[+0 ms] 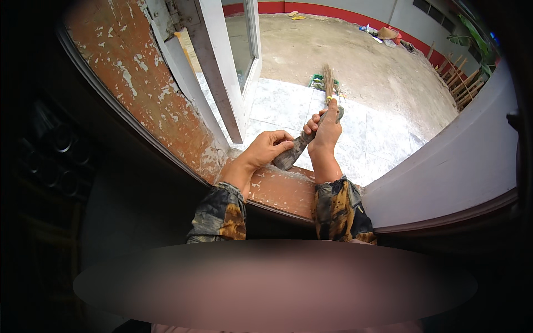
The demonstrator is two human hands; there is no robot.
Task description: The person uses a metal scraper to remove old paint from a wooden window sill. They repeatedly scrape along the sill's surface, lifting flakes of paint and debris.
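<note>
Head view: at the centre of the frame, my right hand (pixel 325 136) has its fingers wrapped around a mottled grey thing (pixel 288 157), which slants from lower left to upper right. My left hand (pixel 265 149) has its fingertips bunched at the wide lower end; whether they grip, I cannot tell. Peeling orange wood (pixel 283 193) lies below; a straw broom (pixel 328 80) shows just above my right thumb.

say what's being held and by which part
The right hand grips a long grey-brown object around its upper part; the left hand is at its lower end.
</note>
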